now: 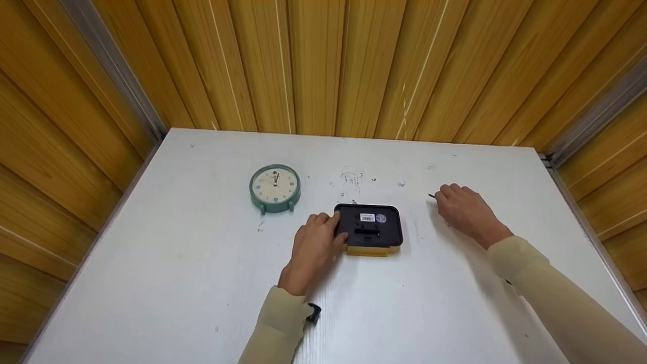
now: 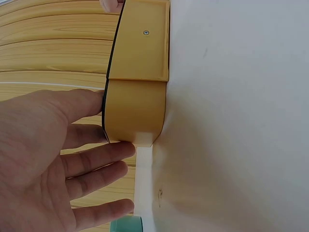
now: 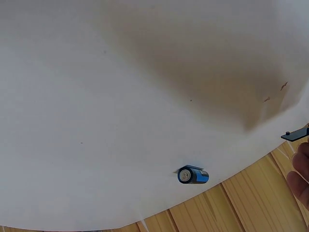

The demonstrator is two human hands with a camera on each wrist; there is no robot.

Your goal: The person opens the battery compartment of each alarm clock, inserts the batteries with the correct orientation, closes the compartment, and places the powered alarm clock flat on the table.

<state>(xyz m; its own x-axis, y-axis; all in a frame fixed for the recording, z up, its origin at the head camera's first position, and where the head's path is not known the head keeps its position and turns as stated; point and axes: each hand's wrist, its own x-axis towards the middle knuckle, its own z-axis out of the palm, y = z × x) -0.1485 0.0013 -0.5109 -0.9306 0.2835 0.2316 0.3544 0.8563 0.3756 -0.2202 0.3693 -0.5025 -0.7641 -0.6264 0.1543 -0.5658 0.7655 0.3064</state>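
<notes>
The right wrist view's edge cuts off most of the right hand (image 3: 300,169) and part of its dark piece (image 3: 293,136), perhaps a cover, while the left wrist view crops the green clock (image 2: 126,224) and the label (image 1: 367,217) is unreadably small.

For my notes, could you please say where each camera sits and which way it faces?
Head: worn there, facing forward and down at the white table; left hand, right hand, beige sleeves show.
Left wrist: worn there, facing the yellow-black rounded box; left fingers show.
Right wrist: worn there, facing table and blue-black cylindrical battery; right fingers show.
Head and left wrist share the box.
</notes>
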